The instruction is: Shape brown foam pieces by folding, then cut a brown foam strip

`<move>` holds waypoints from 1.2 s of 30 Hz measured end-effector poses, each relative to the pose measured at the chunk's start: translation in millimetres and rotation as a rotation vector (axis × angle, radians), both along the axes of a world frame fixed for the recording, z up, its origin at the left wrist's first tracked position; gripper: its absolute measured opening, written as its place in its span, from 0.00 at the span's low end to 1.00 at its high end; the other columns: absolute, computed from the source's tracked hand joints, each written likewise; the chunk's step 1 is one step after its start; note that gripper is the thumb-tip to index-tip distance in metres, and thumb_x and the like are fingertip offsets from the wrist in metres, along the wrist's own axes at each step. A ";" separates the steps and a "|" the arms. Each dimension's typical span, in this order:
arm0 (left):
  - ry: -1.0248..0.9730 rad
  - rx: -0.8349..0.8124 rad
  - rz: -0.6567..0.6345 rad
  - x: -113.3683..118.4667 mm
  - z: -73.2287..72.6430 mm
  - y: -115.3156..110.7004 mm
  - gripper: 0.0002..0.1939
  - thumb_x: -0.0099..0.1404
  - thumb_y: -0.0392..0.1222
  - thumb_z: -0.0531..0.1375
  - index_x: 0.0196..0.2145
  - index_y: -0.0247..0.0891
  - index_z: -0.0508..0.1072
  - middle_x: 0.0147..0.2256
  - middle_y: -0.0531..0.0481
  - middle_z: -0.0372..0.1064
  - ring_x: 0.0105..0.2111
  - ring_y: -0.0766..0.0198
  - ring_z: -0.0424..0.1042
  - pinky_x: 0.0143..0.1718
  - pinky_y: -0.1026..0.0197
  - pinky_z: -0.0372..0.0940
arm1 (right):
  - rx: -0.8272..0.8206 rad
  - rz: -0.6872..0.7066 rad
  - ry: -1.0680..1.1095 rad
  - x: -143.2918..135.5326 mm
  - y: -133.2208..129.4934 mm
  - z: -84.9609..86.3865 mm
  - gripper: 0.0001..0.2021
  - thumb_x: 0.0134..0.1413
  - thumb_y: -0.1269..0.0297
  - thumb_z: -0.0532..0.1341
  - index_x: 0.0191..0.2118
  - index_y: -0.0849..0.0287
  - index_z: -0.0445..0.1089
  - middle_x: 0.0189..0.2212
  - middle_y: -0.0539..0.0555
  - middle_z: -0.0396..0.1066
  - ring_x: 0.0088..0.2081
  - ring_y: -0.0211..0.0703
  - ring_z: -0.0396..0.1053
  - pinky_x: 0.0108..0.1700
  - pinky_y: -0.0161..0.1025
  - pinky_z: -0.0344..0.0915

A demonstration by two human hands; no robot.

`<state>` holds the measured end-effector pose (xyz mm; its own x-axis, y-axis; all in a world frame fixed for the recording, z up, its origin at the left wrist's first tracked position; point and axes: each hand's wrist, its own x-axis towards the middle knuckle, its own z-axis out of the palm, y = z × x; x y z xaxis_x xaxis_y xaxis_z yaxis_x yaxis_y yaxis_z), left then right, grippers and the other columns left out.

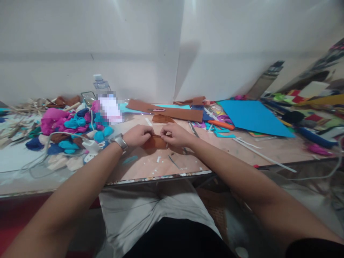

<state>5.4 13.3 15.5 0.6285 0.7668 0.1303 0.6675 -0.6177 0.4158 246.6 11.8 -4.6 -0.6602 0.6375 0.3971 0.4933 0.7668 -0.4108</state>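
Note:
Both of my hands meet over the middle of the table, at a small piece of brown sheet [155, 142], which looks like felt or paper. My left hand [138, 136], with a watch on its wrist, has its fingers closed on the piece's left upper edge. At the right end, the fingertips of my right hand [173, 135] are pinched together on the same piece. Just behind my hands lie a small brown scrap [162, 119] and a long brown strip [185, 114]. A small cutter [156, 110] rests on that strip.
Crumpled pink, blue and brown bundles [72, 123] lie at left, with a white plug and cable [90, 144]. A phone [110, 109] leans on a bottle [100, 84]. At right are an orange-handled tool [221, 124], a blue sheet [255, 118] and a white strip [266, 156].

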 end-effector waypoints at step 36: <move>-0.654 -0.163 0.141 -7.3 -0.6 10.2 0.08 0.56 0.38 0.59 0.29 0.34 0.77 0.34 0.44 0.79 0.36 0.59 0.76 0.41 0.57 0.69 | -0.056 -0.040 0.092 2.6 0.8 3.5 0.05 0.57 0.67 0.58 0.31 0.59 0.69 0.30 0.51 0.74 0.34 0.42 0.67 0.39 0.38 0.58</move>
<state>-1.9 23.5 14.9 0.3528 0.8773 0.3253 0.3168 -0.4391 0.8407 249.3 12.6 -1.1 -0.5965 0.6855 0.4174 0.4813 0.7217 -0.4974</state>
